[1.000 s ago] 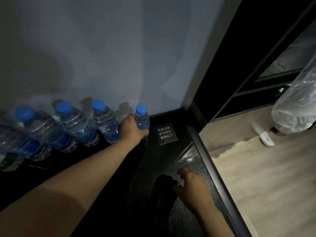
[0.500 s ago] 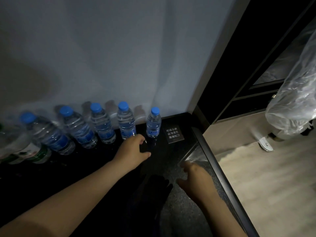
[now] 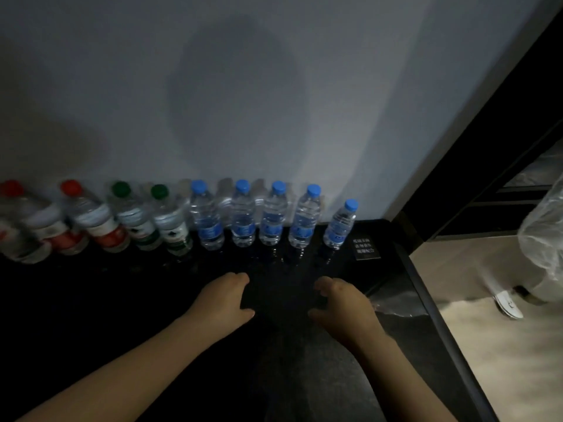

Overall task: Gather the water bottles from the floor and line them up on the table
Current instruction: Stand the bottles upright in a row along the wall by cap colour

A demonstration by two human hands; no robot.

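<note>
Several water bottles stand in a row along the wall on the dark table (image 3: 91,300). The rightmost blue-capped bottle (image 3: 340,225) stands a little apart from the other blue-capped bottles (image 3: 272,219). Left of those are two green-capped bottles (image 3: 170,222) and two red-capped bottles (image 3: 91,217). My left hand (image 3: 224,300) hovers over the table in front of the blue-capped bottles, fingers loosely curled, holding nothing. My right hand (image 3: 344,306) is beside it, fingers apart, also holding nothing. Neither hand touches a bottle.
A small dark sign with white writing (image 3: 365,249) lies on the table's back right corner. The table's right edge (image 3: 432,315) drops to a light floor (image 3: 502,360). A clear plastic bag (image 3: 545,236) hangs at the right, a white slipper (image 3: 507,304) below it.
My left hand let go of the rightmost blue-capped bottle and drew back toward me. The view pulled back and now shows the whole row. My right hand shifted slightly left.
</note>
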